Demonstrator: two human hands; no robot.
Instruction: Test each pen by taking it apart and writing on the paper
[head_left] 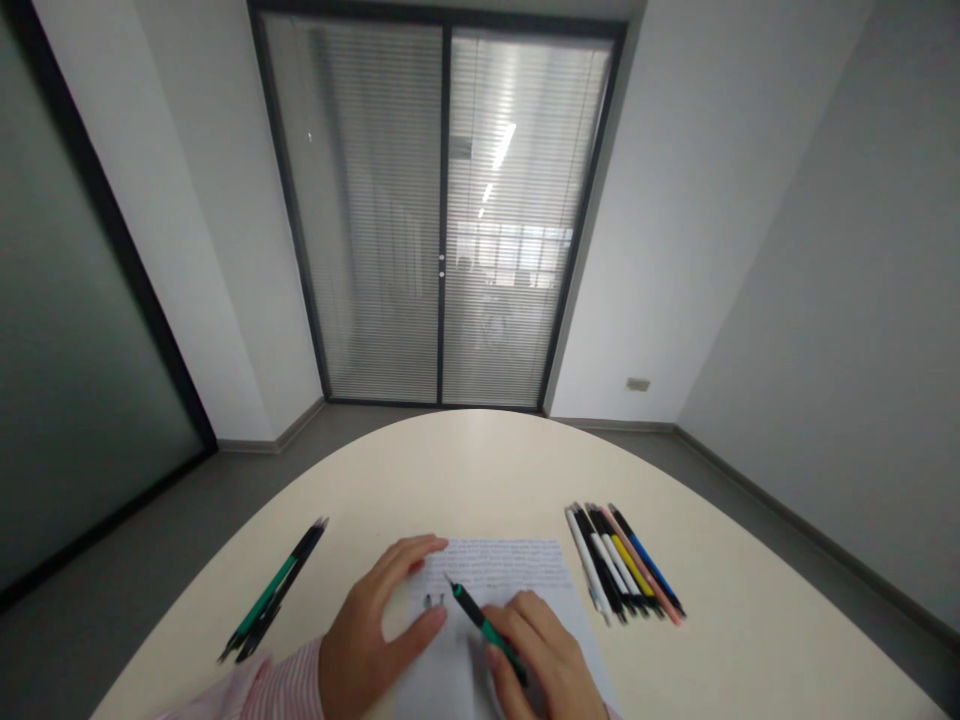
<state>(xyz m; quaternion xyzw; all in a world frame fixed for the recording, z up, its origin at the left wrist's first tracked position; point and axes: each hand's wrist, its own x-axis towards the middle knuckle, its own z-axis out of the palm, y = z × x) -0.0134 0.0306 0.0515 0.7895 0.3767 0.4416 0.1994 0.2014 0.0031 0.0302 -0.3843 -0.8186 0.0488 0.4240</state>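
Observation:
A sheet of paper (525,625) lies on the table in front of me, with lines of handwriting across its upper part. My left hand (382,620) rests at the sheet's left edge, fingers and thumb spread apart, holding nothing. In my right hand (544,650) is a green and black pen (469,606), gripped between thumb and fingers. Its thin tip points up and to the left, over the paper; whether it touches the sheet I cannot tell. Between the pen tip and my left thumb are small dark marks or bits (433,601), too small to name.
Several pens (622,562) lie side by side to the right of the paper, in white, black, yellow, pink and blue. On the left lie a green and black pen (271,592) and a black pen (281,590). The rounded table (472,460) faces a glass door (442,220) with blinds.

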